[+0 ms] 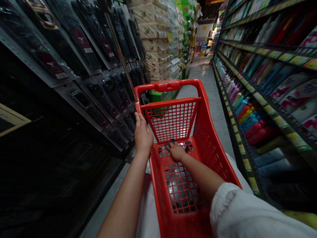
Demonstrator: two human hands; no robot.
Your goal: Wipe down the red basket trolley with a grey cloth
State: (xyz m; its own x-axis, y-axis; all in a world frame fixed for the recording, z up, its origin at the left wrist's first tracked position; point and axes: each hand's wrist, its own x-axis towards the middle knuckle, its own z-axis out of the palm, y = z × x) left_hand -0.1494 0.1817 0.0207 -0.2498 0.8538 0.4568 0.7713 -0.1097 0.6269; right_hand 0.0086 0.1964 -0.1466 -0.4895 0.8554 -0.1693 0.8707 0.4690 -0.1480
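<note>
A red plastic shopping cart stands in front of me in a shop aisle, its mesh basket holding almost nothing. My left hand rests against the cart's left rim, fingers stretched forward and together. My right hand reaches down inside the basket and lies on a small dark object at the bottom; the fingers curl over it, and I cannot make out what it is. A white sleeve covers my right upper arm.
Dark packaged goods hang on racks along the left. Shelves of coloured bottles line the right. Stacked tissue packs stand ahead on the left. The tiled aisle runs forward between them.
</note>
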